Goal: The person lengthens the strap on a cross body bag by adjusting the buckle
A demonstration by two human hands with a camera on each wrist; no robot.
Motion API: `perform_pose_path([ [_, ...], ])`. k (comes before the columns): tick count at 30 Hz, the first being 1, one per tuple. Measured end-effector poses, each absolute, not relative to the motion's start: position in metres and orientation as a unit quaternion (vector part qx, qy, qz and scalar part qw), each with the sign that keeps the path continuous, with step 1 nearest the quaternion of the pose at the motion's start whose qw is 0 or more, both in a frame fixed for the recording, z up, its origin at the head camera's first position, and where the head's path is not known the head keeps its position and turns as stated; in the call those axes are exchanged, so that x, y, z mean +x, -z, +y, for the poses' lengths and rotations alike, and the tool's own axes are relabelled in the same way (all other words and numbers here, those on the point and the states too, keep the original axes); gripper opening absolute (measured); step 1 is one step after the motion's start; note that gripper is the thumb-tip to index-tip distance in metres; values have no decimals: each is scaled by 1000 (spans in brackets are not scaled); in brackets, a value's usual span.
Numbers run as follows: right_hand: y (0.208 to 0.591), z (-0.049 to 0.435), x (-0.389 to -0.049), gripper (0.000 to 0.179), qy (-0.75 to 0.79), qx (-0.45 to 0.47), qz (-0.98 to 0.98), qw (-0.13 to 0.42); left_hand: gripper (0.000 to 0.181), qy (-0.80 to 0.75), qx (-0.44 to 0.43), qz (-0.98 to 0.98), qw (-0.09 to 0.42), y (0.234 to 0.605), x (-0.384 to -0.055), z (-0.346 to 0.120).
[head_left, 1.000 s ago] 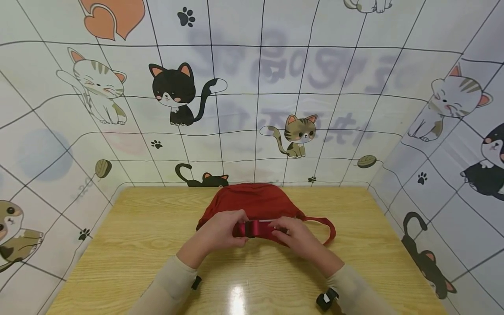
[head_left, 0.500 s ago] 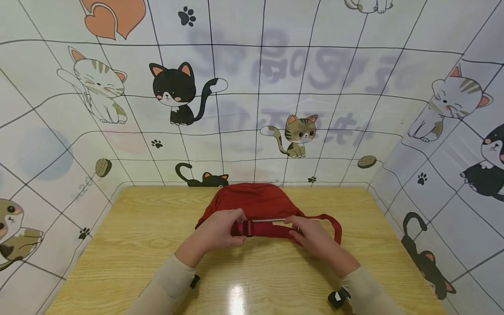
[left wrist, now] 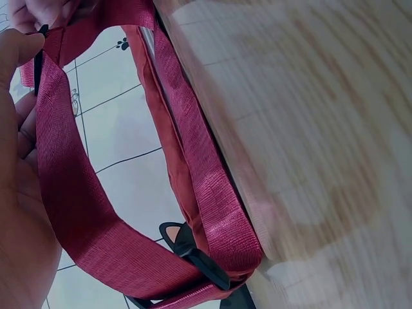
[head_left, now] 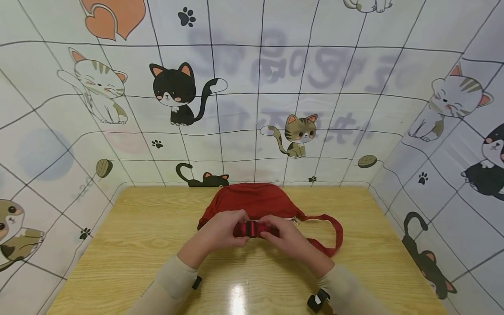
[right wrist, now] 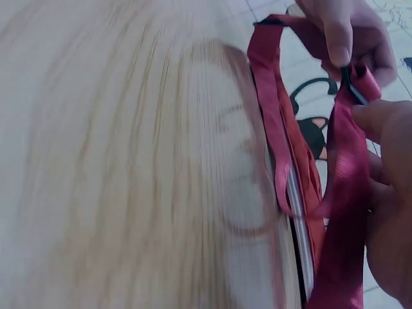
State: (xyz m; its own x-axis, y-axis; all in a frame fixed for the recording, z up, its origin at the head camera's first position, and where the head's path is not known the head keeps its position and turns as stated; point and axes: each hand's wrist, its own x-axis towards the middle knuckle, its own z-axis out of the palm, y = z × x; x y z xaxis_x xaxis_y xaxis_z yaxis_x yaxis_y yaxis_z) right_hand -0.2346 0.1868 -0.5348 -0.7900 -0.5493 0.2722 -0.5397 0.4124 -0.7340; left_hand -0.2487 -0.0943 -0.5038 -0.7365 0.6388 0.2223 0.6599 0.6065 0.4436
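A red waist bag (head_left: 252, 199) lies at the back of the table, its strap towards me. In front of it, my left hand (head_left: 222, 231) pinches the strap at a black strap adjuster (head_left: 250, 229). Just to the right, my right hand (head_left: 289, 238) pinches the strap between thumb and fingers. The right wrist view has the adjuster (right wrist: 348, 82) between the two hands, with the left thumb pressed on it. Strap webbing (left wrist: 96, 219) arches below my left hand in the left wrist view, down to a black buckle piece (left wrist: 201, 265).
A slack strap loop (head_left: 339, 232) spreads on the wooden table (head_left: 157, 210) right of the bag. A zipper (right wrist: 297, 212) runs along the bag's near edge. Cat-printed white walls (head_left: 236, 148) stand behind and at both sides.
My right hand slid right along the strap, then came back left beside the adjuster. The loop at the right has grown wider. My left hand has stayed in place.
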Motion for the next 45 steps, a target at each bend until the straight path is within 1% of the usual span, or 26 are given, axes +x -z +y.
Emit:
perform_pose_path([
  [5,530,178,-231,29,466,-305,831,2,39,256,-361,-897,20,507,-249,-94],
  [13,529,183,-232,32,447,-287,847,-5,38,251,-364,-897,25,507,-249,-95],
  [19,530,199,-236,27,455,-317,832,-25,37,245,-370,-896,29,505,-250,-95],
  [20,546,205,-246,27,458,-331,824,-31,37,244,-372,-895,29,505,-250,-95],
  [23,546,209,-247,26,462,-353,813,-33,35,244,-376,-893,26,504,-250,-94],
  [26,546,209,-247,27,447,-348,823,-28,35,248,-373,-894,21,505,-250,-93],
  [27,528,204,-238,27,442,-339,830,-20,36,250,-371,-894,21,505,-249,-93],
  [30,526,199,-236,35,421,-324,847,-2,36,252,-370,-894,23,505,-248,-93],
  [34,522,187,-232,50,400,-323,857,9,37,251,-377,-891,31,505,-248,-93],
  [38,516,175,-227,53,378,-334,863,-16,38,254,-386,-886,32,505,-248,-92],
  [45,509,164,-222,53,326,-330,884,-65,43,270,-374,-887,10,505,-247,-93],
])
